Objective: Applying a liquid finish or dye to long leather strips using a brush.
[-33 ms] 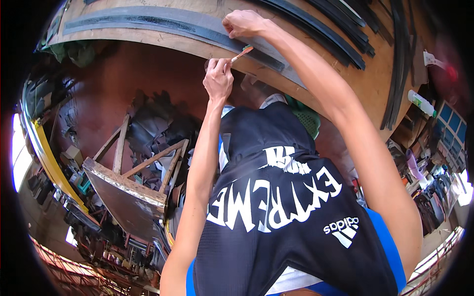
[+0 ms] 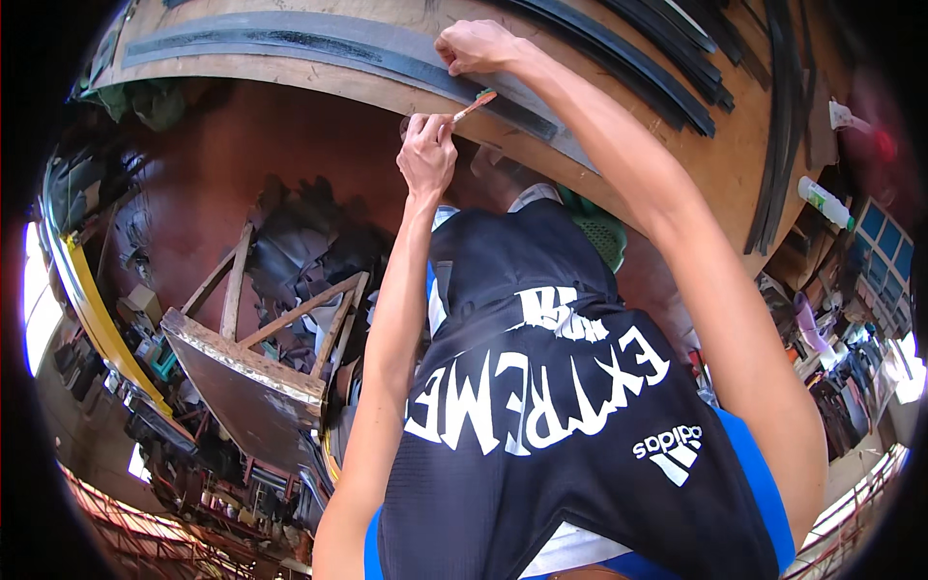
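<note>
My left hand (image 2: 427, 155) is closed round the handle of a toothbrush (image 2: 476, 103) at the near edge of the table. The brush head has greenish bristles and points up and right, over a long dark strip (image 2: 290, 42). This strip lies along the table on a grey sheet (image 2: 217, 26) and curves with the lens. Above the strip, to the right of the brush, my right hand (image 2: 477, 46) has its fingers curled together. Whatever its fingertips may hold is hidden.
Black strips (image 2: 619, 53) lie bundled on the wooden table (image 2: 739, 155), and more hang over its right end. A plastic bottle (image 2: 825, 201) is at the right. Dark scraps (image 2: 304, 232) cover the floor by a wooden-framed stand (image 2: 246, 372). A green perforated basket (image 2: 606, 237) is under the table.
</note>
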`<state>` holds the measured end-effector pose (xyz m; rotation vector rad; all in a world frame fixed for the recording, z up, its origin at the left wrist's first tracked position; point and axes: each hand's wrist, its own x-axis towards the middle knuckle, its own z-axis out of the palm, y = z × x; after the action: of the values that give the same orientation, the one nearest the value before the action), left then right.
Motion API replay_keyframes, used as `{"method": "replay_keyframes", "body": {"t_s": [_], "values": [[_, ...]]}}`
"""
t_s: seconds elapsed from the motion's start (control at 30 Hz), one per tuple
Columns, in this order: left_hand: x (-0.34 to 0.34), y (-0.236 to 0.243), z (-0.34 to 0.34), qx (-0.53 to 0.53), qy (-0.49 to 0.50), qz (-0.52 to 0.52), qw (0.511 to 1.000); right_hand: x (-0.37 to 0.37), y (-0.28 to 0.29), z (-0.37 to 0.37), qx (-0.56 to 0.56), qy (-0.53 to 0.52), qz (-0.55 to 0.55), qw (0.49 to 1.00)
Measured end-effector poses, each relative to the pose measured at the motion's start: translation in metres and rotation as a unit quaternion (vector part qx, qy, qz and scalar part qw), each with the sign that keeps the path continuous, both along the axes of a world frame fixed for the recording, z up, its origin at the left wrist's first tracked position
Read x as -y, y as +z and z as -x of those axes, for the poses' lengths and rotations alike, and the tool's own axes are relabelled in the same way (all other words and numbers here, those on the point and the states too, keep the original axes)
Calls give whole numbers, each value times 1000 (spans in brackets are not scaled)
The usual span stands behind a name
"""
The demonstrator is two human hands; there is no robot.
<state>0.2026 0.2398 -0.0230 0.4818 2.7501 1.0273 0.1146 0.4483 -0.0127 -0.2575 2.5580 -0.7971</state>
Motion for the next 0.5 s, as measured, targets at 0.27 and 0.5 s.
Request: {"method": "replay_keyframes", "body": {"t_s": [0.27,0.5], "values": [[-7,7,2,38,-104,37,993,3,-6,1,-27,-3,-3,1000],[-25,9,-18,49,-162,48,984,3,-10,5,-4,-7,-21,1000]]}}
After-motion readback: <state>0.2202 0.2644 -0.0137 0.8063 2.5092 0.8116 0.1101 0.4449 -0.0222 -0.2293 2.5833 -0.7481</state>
